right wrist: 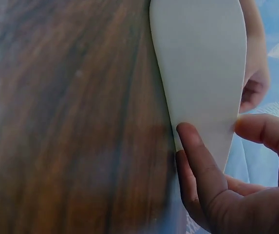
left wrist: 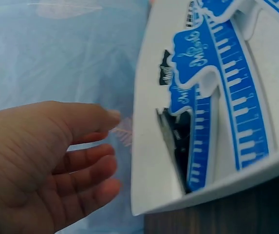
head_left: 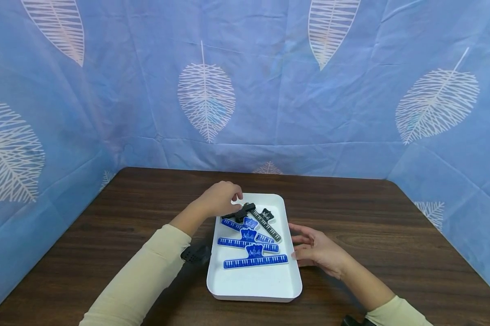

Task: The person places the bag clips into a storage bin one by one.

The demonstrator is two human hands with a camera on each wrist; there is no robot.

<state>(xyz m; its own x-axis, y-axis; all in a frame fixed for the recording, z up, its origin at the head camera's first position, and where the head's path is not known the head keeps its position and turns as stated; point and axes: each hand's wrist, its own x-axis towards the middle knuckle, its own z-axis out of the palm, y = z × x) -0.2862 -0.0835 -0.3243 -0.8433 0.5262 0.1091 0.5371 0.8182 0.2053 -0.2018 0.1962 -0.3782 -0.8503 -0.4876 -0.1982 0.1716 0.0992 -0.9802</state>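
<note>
A white tray [head_left: 261, 283] holds three blue piano-key clips, one of them the nearest blue clip [head_left: 255, 258]. Farther up lie a black piano-key clip [head_left: 265, 222] and another black clip [head_left: 245, 210], seen side-on. My left hand [head_left: 222, 198] hovers by the tray's far left corner, fingers loosely bent. Nothing sits between its thumb and fingers in the left wrist view, where black and blue clips [left wrist: 246, 117] show beside it. My right hand [head_left: 316, 251] rests against the tray's right side. In the right wrist view its fingertips touch the outer wall [right wrist: 202, 73], with the thumb at the rim.
The tray stands on a dark wooden table [head_left: 342, 203]. A blue cloth [head_left: 269, 90] with white leaf prints hangs behind it and along both sides. A black device [head_left: 196, 253] is at my left wrist, next to the tray's left wall.
</note>
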